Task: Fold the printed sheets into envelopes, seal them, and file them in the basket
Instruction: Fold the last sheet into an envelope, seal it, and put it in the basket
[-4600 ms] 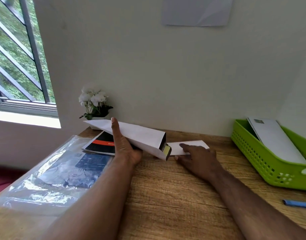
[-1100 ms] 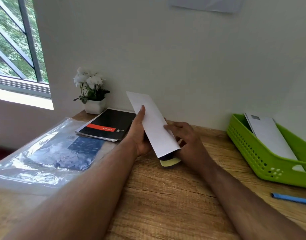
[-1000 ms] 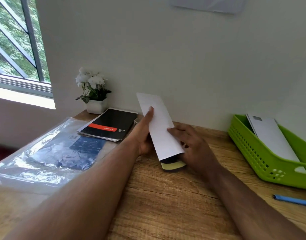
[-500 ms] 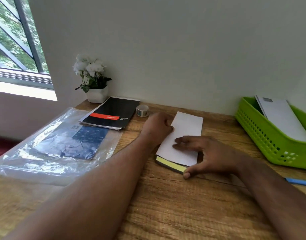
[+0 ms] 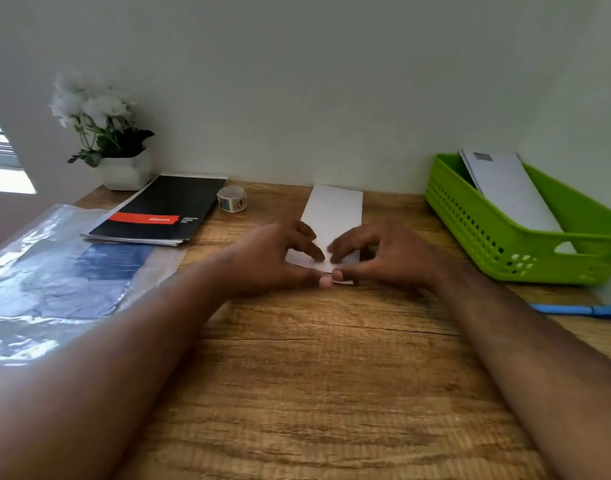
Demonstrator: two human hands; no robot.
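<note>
Two hands (image 5: 331,258) pinch an envelope (image 5: 335,213) on a wooden desk (image 5: 331,375) against a pale wall (image 5: 314,81).

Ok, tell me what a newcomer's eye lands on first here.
First, the two hands, left hand and right hand, meeting mid-desk and pinching the near end of a white envelope that lies flat. Next, the bright green basket at the right, holding another envelope. Then the white flowers at the back left.
</note>
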